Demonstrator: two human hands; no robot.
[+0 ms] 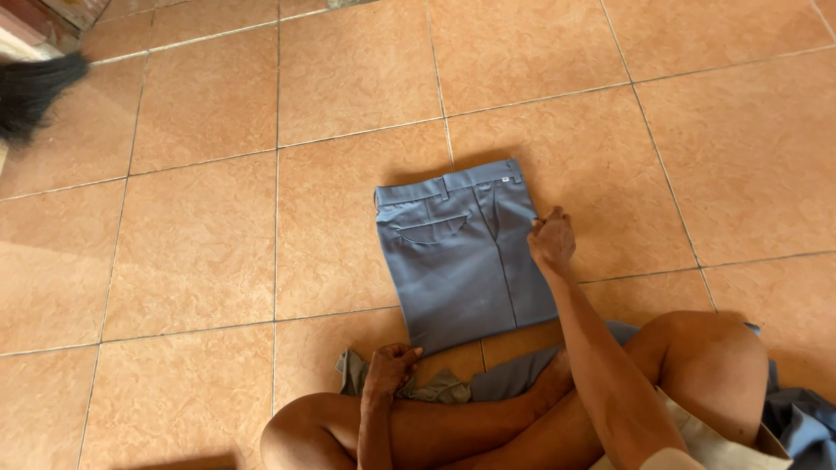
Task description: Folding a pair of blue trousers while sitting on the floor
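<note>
On the tiled floor [200, 244], folded blue-grey trousers [461, 252] lie mid-frame, long axis running up the frame, waistband at the top. The right hand [552, 241] pinches their right edge, fingers pressed together. The left hand [389, 367], fingers curled, grips their lower left corner.

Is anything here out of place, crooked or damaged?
Nothing looks damaged or spilled. The folded grey-blue trousers lie slightly askew to the tile lines. The right hand pinches their right edge; the left hand grips the lower corner. An olive cloth lies crumpled by the legs, and a dark broom head shows at top left.
</note>
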